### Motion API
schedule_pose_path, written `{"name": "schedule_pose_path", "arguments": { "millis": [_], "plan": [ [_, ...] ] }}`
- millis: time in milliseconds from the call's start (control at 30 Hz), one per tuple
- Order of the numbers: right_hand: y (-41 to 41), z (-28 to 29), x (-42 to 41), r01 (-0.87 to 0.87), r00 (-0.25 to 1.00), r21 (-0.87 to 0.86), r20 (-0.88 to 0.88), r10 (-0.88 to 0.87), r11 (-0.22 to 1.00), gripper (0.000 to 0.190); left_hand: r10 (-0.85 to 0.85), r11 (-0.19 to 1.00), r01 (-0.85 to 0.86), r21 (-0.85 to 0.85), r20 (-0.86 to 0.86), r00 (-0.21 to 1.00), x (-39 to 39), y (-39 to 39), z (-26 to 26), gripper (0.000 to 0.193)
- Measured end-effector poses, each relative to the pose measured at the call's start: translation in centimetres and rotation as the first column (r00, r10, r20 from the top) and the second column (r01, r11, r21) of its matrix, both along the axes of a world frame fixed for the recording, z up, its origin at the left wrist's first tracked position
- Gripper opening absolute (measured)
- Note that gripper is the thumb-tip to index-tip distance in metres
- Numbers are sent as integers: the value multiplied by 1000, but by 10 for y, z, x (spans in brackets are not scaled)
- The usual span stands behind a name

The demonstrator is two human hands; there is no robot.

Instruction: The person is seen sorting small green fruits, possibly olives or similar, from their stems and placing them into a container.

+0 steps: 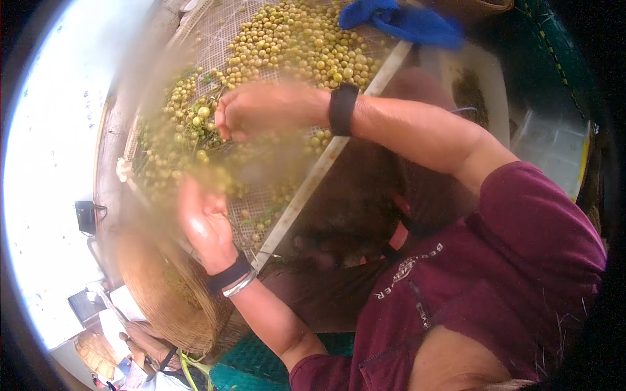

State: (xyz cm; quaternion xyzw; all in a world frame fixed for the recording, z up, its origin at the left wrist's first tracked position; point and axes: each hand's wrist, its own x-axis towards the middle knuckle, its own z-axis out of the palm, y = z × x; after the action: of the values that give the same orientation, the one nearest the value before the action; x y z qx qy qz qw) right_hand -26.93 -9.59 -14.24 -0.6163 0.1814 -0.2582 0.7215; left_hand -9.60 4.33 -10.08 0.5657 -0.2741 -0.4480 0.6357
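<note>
Small round yellow-green fruits (293, 46) lie heaped on a pale mesh tray (215, 19) in front of me. My right hand (264, 110), with a black wristband, is over the tray. Its fingers curl down beside fruits with green stems (195, 119); whether they pinch a fruit or stem is hidden. My left hand (208, 220), with a black band and a silver bangle (239, 283), is at the tray's near left part. Its palm is partly turned up, close to more stemmed fruits (166, 161). A blur covers its fingertips, so I cannot see what they hold.
The tray's pale rail (303, 195) runs along my side. A woven basket (161, 288) with small fruits stands at left. Blue cloth (401, 22) lies across the tray's far right corner. A whitish container (484, 88) stands at right. Another person's legs (151, 342) show lower left.
</note>
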Motion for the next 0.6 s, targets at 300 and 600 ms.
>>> {"name": "schedule_pose_path", "arguments": {
  "millis": [300,600],
  "plan": [
    [48,17,10,-231,970,194,127,209,953,37,11,999,-5,-41,146,989,1,-15,-12,14],
    [40,18,9,-145,980,208,-106,170,967,29,82,996,-63,-65,338,938,10,-20,-25,12]
  ]
}}
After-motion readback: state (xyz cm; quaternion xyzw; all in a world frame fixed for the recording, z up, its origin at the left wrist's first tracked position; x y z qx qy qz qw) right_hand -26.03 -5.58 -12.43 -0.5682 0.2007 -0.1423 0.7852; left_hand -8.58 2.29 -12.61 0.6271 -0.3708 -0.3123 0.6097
